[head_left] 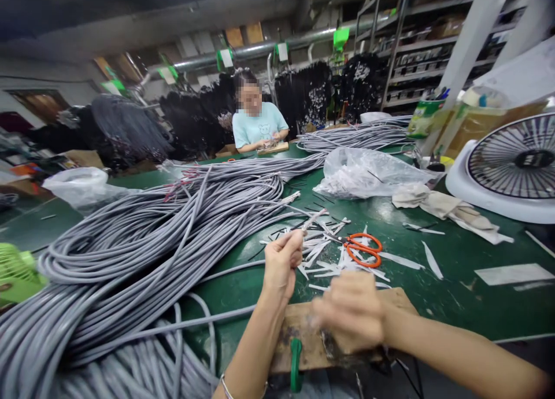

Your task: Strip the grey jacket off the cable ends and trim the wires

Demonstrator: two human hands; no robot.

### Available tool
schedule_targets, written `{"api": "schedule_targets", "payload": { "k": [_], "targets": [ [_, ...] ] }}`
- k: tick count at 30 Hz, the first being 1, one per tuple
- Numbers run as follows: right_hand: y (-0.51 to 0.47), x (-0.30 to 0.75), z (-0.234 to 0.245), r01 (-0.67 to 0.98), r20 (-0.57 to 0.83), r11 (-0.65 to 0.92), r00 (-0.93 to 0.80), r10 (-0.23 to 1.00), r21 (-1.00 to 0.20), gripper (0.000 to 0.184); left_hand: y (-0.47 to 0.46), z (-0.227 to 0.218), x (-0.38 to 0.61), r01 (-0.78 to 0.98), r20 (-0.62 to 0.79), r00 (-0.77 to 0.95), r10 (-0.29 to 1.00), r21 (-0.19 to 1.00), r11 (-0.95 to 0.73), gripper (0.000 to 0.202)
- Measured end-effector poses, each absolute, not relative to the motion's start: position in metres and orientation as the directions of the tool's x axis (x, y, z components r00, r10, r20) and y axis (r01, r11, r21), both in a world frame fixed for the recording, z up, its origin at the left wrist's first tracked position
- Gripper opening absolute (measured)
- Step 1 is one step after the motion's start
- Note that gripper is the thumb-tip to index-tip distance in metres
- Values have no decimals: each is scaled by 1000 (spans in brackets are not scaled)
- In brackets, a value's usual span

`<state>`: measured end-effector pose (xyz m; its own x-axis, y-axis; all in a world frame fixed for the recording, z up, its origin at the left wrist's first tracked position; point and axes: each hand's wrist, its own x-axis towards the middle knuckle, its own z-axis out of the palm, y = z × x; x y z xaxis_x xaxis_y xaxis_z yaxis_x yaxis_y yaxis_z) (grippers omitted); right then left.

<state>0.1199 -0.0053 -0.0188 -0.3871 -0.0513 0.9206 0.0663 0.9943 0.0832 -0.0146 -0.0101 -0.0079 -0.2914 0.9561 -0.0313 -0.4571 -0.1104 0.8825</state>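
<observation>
Two hands work at the near edge of the green surface. Left hand: fingers closed in a firm pinch on a grey sheathed cable, its frayed pale end standing past the fingertips toward the far side. Right hand: blurred by motion, fingers curled, above a wooden block; whether it holds anything cannot be told. A green clamp sits on the block's near edge. A large heap of grey cable fills the left. Just far of the hands, orange-handled scissors lie among white trimmings. To the right: a crumpled cloth, a plastic bag, a white fan. Far side: a co-worker handles a small board.
</observation>
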Motion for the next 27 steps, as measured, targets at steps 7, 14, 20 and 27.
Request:
{"api": "schedule_targets", "payload": {
  "k": [7, 14, 20, 27],
  "targets": [
    [25, 134, -16, 556, 766, 749, -282, 578, -361, 19, -12, -10, -8, -147, 76, -298, 952, 981, -125, 28],
    [21, 133, -19, 505, 821, 814, -307, 481, -288, 15, -21, -13, -5, 416, 491, -331, 806, 842, -342, 16],
    [19, 133, -19, 514, 821, 815, -323, 472, -267, 16, -26, -11, -3, 599, 583, -257, 771, 722, -346, 17],
    [20, 135, -15, 421, 759, 810, -335, 558, -409, 18, -27, -11, -3, 617, 595, -241, 766, 704, -352, 17]
  ]
}}
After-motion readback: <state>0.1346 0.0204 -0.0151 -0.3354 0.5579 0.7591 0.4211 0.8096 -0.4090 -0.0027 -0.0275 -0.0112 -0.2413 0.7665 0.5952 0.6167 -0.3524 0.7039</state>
